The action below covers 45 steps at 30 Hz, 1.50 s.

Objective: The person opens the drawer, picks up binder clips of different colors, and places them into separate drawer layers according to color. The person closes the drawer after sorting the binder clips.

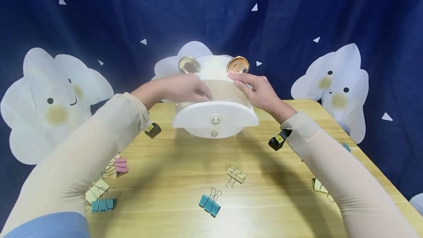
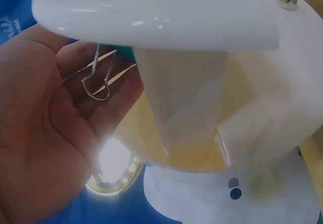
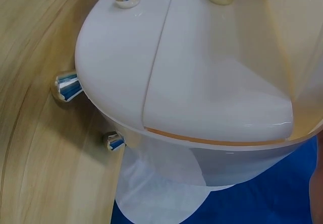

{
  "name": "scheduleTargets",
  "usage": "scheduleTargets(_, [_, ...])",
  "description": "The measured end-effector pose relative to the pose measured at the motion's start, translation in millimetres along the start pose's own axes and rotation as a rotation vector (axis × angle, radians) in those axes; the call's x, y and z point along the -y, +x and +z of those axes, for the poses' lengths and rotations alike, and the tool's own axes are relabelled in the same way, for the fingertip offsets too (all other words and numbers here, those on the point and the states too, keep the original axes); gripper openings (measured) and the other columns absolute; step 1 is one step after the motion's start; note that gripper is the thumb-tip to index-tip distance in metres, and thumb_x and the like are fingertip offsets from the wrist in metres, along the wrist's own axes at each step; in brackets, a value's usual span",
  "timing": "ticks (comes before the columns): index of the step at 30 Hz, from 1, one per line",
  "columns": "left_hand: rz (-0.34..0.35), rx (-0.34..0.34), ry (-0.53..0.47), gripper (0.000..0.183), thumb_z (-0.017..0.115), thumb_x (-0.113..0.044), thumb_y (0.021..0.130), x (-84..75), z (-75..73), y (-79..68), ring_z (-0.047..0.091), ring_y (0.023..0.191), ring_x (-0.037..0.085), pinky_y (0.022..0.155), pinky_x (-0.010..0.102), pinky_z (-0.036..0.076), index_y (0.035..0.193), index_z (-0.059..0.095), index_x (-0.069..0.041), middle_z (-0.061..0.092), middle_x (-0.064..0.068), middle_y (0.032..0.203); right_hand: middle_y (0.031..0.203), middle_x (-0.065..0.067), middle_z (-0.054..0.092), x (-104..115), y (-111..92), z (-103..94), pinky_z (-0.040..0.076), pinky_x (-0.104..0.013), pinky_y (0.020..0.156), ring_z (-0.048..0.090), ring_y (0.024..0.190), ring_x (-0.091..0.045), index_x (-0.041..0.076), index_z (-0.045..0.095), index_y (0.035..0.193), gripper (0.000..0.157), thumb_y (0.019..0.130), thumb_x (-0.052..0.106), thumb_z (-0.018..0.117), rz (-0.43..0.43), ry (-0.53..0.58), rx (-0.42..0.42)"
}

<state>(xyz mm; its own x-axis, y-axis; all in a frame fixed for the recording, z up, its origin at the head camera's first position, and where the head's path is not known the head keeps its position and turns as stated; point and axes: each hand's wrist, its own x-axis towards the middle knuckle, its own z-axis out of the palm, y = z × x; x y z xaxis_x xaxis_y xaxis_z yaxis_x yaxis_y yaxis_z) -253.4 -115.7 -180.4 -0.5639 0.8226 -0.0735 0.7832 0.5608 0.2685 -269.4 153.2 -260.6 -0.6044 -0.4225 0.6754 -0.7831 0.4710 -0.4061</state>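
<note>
A white rounded storage box [image 1: 214, 126], shaped like an alarm clock with small metal feet, stands on the table. Its upper front panel [image 3: 217, 82], with a round metal knob, is tilted open, showing a cream-coloured inside. My left hand [image 1: 185, 88] reaches in behind that panel. There it holds a teal binder clip [image 2: 124, 53], whose wire handle [image 2: 96, 85] shows against the fingers; the panel hides most of the clip. My right hand [image 1: 256, 89] pinches the box's upper edge on the right, beside a gold-coloured disc [image 1: 238, 64]. In the right wrist view only skin at the edge shows.
A teal binder clip [image 1: 209, 205] and a cream one [image 1: 236, 174] lie on the wooden table [image 1: 165, 194]. More clips, including a pink one [image 1: 121, 167], lie at left; a few lie at right. A dark blue curtain [image 1: 125, 10] with white clouds hangs behind.
</note>
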Motion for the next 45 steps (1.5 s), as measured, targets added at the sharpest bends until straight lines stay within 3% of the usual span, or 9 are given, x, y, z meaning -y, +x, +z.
scheduleTargets(6, [0.045, 0.06, 0.044, 0.014, 0.065, -0.018, 0.095, -2.8, -0.1, 7.7, 0.064, 0.089, 0.008, 0.088, 0.029, 0.05, 0.102, 0.077, -0.018, 0.072, -0.008, 0.096, 0.127, -0.002, 0.064, -1, -1, 0.0, 0.047, -0.037, 0.1, 0.055, 0.122, -0.015, 0.012, 0.067, 0.128, 0.03, 0.099, 0.017, 0.06, 0.007, 0.002, 0.003])
scheduleTargets(10, [0.053, 0.059, 0.074, 0.014, 0.063, -0.021, 0.096, -3.5, -0.7, 8.3, 0.063, 0.09, 0.009, 0.088, 0.029, 0.049, 0.103, 0.075, -0.019, 0.072, -0.009, 0.097, 0.127, -0.002, 0.065, -1, -2, 0.6, 0.047, -0.037, 0.099, 0.056, 0.122, -0.015, 0.013, 0.067, 0.127, 0.03, 0.099, 0.017, 0.06, 0.006, -0.003, -0.002])
scheduleTargets(18, [-0.011, -0.048, 0.037, 0.025, 0.062, -0.036, 0.097, -11.9, -9.8, -13.6, 0.061, 0.103, 0.012, 0.094, 0.035, 0.047, 0.114, 0.071, -0.021, 0.068, -0.01, 0.106, 0.125, -0.002, 0.065, 0, 0, 1.3, 0.047, -0.036, 0.1, 0.057, 0.12, -0.015, 0.012, 0.068, 0.126, 0.029, 0.098, 0.015, 0.062, -0.032, -0.01, -0.014])
scheduleTargets(26, [0.019, -0.181, 0.006, 0.034, 0.065, -0.033, 0.095, -30.9, -12.6, -42.8, 0.06, 0.112, 0.018, 0.096, 0.041, 0.048, 0.124, 0.068, -0.014, 0.067, -0.002, 0.119, 0.126, -0.001, 0.065, 3, 2, -0.4, 0.046, -0.035, 0.1, 0.056, 0.121, -0.014, 0.013, 0.068, 0.126, 0.029, 0.098, 0.017, 0.062, -0.011, -0.014, -0.005])
scheduleTargets(31, [0.149, -0.302, 0.05, 0.03, 0.069, -0.028, 0.093, -41.7, -3.4, -58.8, 0.063, 0.09, 0.013, 0.081, 0.035, 0.052, 0.118, 0.071, -0.012, 0.07, -0.003, 0.111, 0.127, -0.001, 0.065, 3, 2, -0.6, 0.046, -0.035, 0.1, 0.056, 0.121, -0.013, 0.013, 0.068, 0.127, 0.029, 0.099, 0.018, 0.061, -0.002, -0.013, 0.003])
scheduleTargets(35, [0.258, -0.356, 0.067, 0.028, 0.072, -0.026, 0.091, -50.4, 10.3, -70.6, 0.063, 0.088, 0.013, 0.08, 0.034, 0.052, 0.114, 0.072, -0.011, 0.071, -0.004, 0.107, 0.127, -0.001, 0.065, 3, 2, -0.6, 0.047, -0.035, 0.1, 0.056, 0.121, -0.013, 0.013, 0.068, 0.127, 0.029, 0.099, 0.017, 0.061, -0.006, -0.014, 0.004])
scheduleTargets(38, [0.306, -0.347, 0.059, 0.03, 0.073, -0.027, 0.09, -57.4, 22.4, -77.9, 0.063, 0.096, 0.013, 0.086, 0.034, 0.051, 0.115, 0.071, -0.012, 0.07, -0.005, 0.11, 0.126, -0.001, 0.065, 3, 3, -0.6, 0.047, -0.035, 0.099, 0.056, 0.121, -0.014, 0.013, 0.068, 0.127, 0.029, 0.099, 0.017, 0.061, -0.014, -0.013, 0.0])
scheduleTargets(45, [0.359, -0.23, 0.049, 0.033, 0.069, -0.033, 0.092, -65.0, 54.6, -83.8, 0.061, 0.105, 0.009, 0.093, 0.031, 0.05, 0.12, 0.068, -0.015, 0.067, -0.009, 0.115, 0.127, 0.0, 0.064, 3, 3, -0.5, 0.047, -0.035, 0.1, 0.056, 0.121, -0.013, 0.014, 0.067, 0.127, 0.029, 0.099, 0.018, 0.06, 0.0, -0.011, 0.002])
